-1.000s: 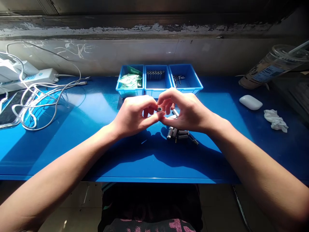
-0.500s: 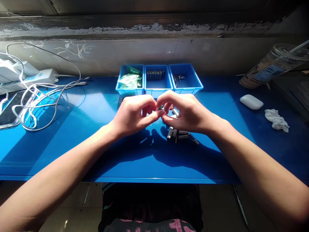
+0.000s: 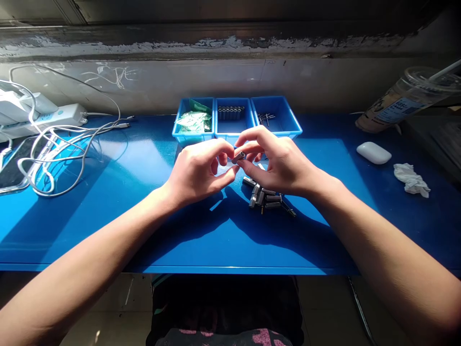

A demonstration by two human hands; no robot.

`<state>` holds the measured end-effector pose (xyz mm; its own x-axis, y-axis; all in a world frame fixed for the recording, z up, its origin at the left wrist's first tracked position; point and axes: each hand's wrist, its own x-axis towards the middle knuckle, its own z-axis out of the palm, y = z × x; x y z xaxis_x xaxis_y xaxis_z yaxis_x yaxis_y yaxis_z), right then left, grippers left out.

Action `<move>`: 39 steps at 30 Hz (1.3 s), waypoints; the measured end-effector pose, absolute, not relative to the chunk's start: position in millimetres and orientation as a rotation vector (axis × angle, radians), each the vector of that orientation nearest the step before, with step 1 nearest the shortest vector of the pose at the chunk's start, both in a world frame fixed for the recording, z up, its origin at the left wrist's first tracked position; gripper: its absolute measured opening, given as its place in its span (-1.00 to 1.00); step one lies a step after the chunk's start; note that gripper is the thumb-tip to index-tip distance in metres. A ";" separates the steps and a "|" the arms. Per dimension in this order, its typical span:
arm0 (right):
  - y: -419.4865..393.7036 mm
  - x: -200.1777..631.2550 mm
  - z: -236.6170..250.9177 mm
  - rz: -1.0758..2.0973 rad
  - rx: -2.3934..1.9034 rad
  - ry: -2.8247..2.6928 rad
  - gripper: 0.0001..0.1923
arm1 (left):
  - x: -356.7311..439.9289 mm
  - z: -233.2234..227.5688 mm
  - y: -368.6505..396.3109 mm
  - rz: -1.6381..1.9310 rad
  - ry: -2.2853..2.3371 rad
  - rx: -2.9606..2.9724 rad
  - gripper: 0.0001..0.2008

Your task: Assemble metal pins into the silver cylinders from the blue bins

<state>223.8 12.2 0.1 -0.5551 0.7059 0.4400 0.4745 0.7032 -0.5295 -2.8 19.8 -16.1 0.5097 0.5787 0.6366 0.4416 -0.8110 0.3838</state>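
While sunlight falls across the blue table (image 3: 137, 168), the person's two hands meet over its middle, around a small metal tube (image 3: 238, 157). The right hand (image 3: 283, 161) pinches the tube between thumb and fingers; it lies tilted, one open end turned up to the right. The left hand (image 3: 196, 168) has its thumb and forefinger curved at the tube's other end, but I cannot tell whether they grip it. Just below the right hand, more metal pieces (image 3: 260, 198) lie in a loose heap.

Behind the hands, three bins stand side by side: the left bin (image 3: 193, 137) holds green and white packets (image 3: 194, 121), the middle bin (image 3: 234, 137) a row of tubes (image 3: 230, 113), the right bin (image 3: 284, 122) thin pins (image 3: 265, 117). Cables (image 3: 68, 144) tangle at far left; a cup (image 3: 396, 108) leans at far right.
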 end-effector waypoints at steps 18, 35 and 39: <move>84.7 222.4 48.3 0.168 -1.379 -2.228 -0.78 | -7.7 -11.9 18.7 1.225 1.033 2.577 -0.82; 147.5 184.2 29.7 -0.247 -2.026 -2.359 -0.72 | -8.7 -12.6 18.7 1.179 0.918 2.665 -0.85; 145.1 185.9 29.0 -0.200 -2.037 -2.331 -0.68 | -8.5 -13.5 18.8 1.162 0.900 2.676 -0.86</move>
<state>185.9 145.1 29.0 -0.1372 0.9840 0.1141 0.9890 0.1297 0.0709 -8.5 18.8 -13.5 0.5374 0.5494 0.6399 0.4817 -0.8227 0.3018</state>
